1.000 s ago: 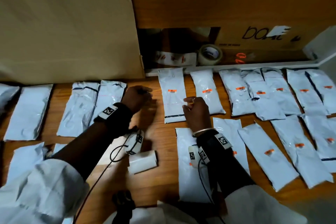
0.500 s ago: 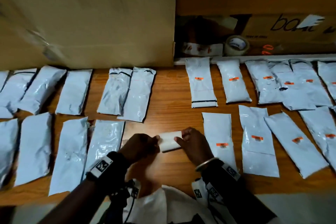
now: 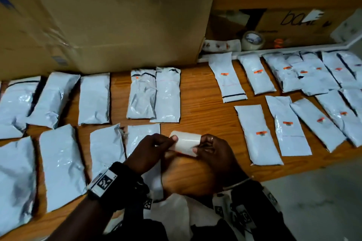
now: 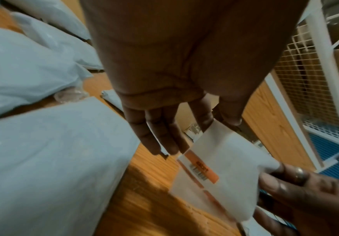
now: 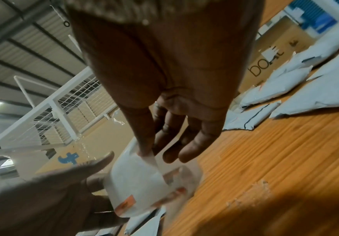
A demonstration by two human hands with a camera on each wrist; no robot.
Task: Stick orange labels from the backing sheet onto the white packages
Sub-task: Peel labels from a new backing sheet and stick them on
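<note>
At 9 o'clock on the tabletop (image 3: pixel 199 107), the packages (image 3: pixel 94 99) are lying unlabelled. At 6 o'clock, the left hand (image 3: pixel 148 151) is now pinching one end of the sheet (image 3: pixel 186 143), lifted off the tabletop since a second ago. The right hand (image 3: pixel 214 151) is pinching the other end, having left the labelled packages (image 3: pixel 258 133) at 3 o'clock. A label (image 4: pixel 202 167) is showing on the sheet. Judgement: peeling is starting, and the view is swinging toward the unlabelled group.
</note>
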